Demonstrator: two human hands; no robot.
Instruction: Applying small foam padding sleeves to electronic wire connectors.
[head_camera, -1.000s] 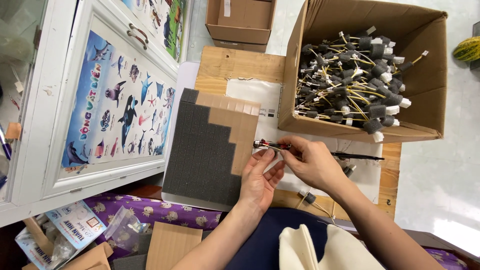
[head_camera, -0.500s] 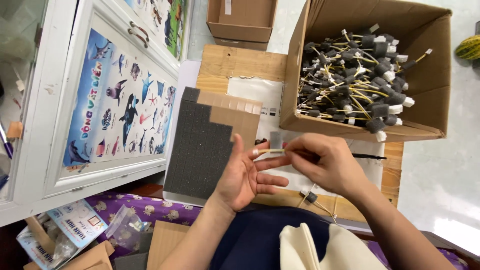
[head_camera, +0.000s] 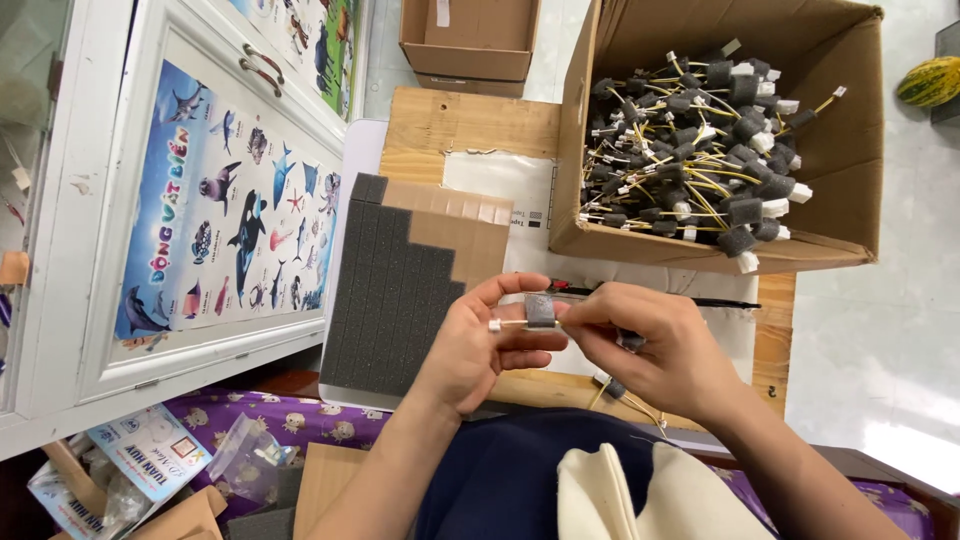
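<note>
A big white cabinet (head_camera: 150, 200) stands on my left, and its door has a poster (head_camera: 235, 215) with sea animals on it. A large brown cardboard box (head_camera: 840, 130) sits at the far right of the wooden tabletop (head_camera: 470, 125). It is full of little wires with grey foam bits, all in a pile (head_camera: 700, 150). A smaller box (head_camera: 468, 45) sits farther back, past the tabletop. Right in front of me is a flat sheet of dark grey foam squares (head_camera: 385, 300). Some squares are gone from its top right corner, so brown card shows there like steps. My left hand (head_camera: 478, 345) is over the right edge of that sheet, palm up. My right hand (head_camera: 655, 345) is just beside it. Between my two hands is one small grey foam block (head_camera: 540, 310) on a thin wire with a white tip (head_camera: 494, 325). My left fingers (head_camera: 525, 290) are curled around the block and pinch it. My right fingers (head_camera: 590, 322) pinch the wire just to the right of the block, and they are closed tight. A few more wires (head_camera: 615, 385) poke out under my right hand. A green and yellow striped fruit (head_camera: 928, 82) lies on the floor far to the right.
</note>
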